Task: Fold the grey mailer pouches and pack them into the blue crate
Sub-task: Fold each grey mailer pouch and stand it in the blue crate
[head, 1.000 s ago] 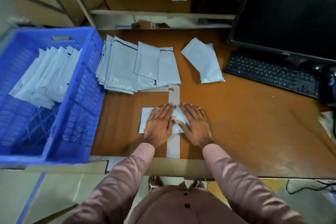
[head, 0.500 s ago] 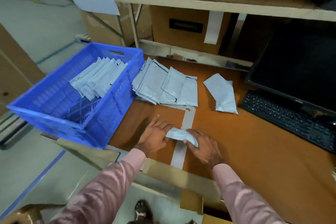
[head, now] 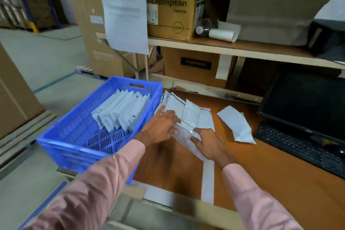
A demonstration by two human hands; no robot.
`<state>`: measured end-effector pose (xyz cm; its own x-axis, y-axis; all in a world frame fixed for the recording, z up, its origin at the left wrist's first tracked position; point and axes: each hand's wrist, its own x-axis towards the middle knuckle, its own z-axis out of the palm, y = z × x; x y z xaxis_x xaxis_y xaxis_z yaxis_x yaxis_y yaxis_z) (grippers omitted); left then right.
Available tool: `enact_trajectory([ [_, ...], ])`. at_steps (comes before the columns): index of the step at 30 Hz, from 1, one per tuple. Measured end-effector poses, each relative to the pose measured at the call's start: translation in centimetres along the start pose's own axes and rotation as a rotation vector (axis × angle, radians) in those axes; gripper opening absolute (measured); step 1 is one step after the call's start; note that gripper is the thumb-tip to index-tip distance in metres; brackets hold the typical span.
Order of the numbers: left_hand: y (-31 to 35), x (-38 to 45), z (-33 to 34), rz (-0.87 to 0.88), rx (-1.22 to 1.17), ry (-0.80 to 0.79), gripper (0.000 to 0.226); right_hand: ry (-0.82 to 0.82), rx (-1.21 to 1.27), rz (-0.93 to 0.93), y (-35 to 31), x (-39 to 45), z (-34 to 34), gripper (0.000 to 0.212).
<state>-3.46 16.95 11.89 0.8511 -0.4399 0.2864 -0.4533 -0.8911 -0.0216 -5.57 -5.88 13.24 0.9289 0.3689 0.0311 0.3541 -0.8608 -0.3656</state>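
A folded grey mailer pouch (head: 183, 136) is held above the brown desk between both hands. My left hand (head: 160, 127) pinches its left end, index finger stretched toward the crate wall. My right hand (head: 209, 145) grips its right end with curled fingers. The blue crate (head: 61, 136) stands at the desk's left edge, with a row of several folded pouches (head: 121, 112) leaning inside. A pile of flat unfolded pouches (head: 188, 114) lies on the desk just behind my hands. One more loose pouch (head: 237, 125) lies further right.
A black keyboard (head: 302, 147) and a dark monitor (head: 308, 102) fill the desk's right side. White tape (head: 208, 181) runs down the brown desk (head: 261, 183). Shelves with cardboard boxes (head: 171, 15) rise behind. Concrete floor drops away left of the crate.
The pouch was pressed flat on the desk by both hands, then lifted; now it is held higher and further left, near the crate. The head view has tilted up and left.
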Motion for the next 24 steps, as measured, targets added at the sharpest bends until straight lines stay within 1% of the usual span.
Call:
enact_trajectory([
  [3,-3.5,-1.0,-1.8,-0.019,-0.019,0.176,0.049,0.060,0.004,0.021,-4.0,1.6,-0.9,0.052],
  [6,-5.7,-2.1,-3.7,-0.029,-0.056,0.458,0.050,0.122,0.012,0.054,-7.8,2.9,-1.1,0.047],
  [7,-6.3,-2.3,-4.2,-0.066,-0.080,0.547,0.048,0.134,0.009,0.057,-9.0,3.3,-1.0,0.045],
  [8,-7.0,-2.5,-4.6,-0.138,-0.117,0.605,0.045,0.145,0.007,0.061,-10.0,3.7,-0.9,0.043],
  [9,-7.6,-2.7,-4.9,-0.237,-0.186,0.624,0.040,0.154,0.007,0.069,-10.9,4.2,-0.8,0.041],
  [11,-9.2,-2.7,-5.0,-0.427,-0.388,0.596,0.023,0.183,0.007,0.086,-12.6,5.0,-0.6,0.037],
  [13,-11.1,-2.5,-4.7,-0.532,-0.568,0.540,0.008,0.212,0.003,0.084,-13.9,6.3,-0.2,0.036],
  [16,-13.3,-2.5,-5.0,-0.611,-0.781,0.474,0.006,0.209,-0.004,0.042,-15.7,8.7,0.2,0.037],
  [17,-13.8,-2.7,-5.1,-0.625,-0.830,0.455,0.008,0.201,-0.009,0.021,-16.2,9.5,0.3,0.035],
  [21,-15.7,-2.5,-5.3,-0.651,-0.967,0.375,0.032,0.219,0.000,-0.005,-18.5,12.4,0.8,0.033],
  [24,-17.1,-1.5,-5.1,-0.639,-1.021,0.384,0.042,0.253,0.049,-0.004,-19.8,14.0,1.6,0.033],
])
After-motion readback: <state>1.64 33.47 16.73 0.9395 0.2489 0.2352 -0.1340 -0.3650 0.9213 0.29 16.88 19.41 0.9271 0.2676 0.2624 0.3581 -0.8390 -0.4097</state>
